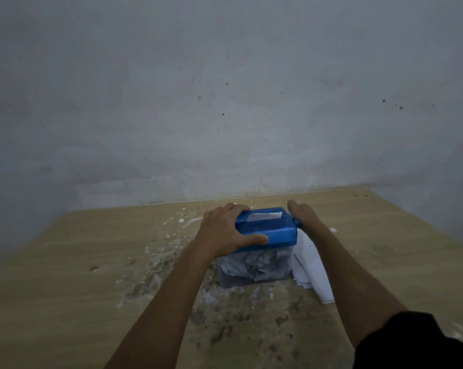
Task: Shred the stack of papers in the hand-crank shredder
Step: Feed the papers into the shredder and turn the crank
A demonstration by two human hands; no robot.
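The hand-crank shredder (267,227) stands on the wooden table (65,262), its clear bin (254,270) crammed with crumpled white shreds, and a paper strip (263,216) sits in the blue top's slot. The left hand (225,233) clamps the top's left end, fingers over the far edge, thumb along the near side. The right hand (303,214) is at the crank side, its grip hidden, with the stack of papers (311,265) lying beneath that forearm, against the bin.

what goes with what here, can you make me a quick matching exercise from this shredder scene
Things:
1. left hand
2. sheet of paper
3. stack of papers
4. shreds

Places:
a. inside the clear bin
b. on the table, right of the shredder
c. sticking out of the top slot
d. holding the blue lid

Pairs: 1-d, 2-c, 3-b, 4-a
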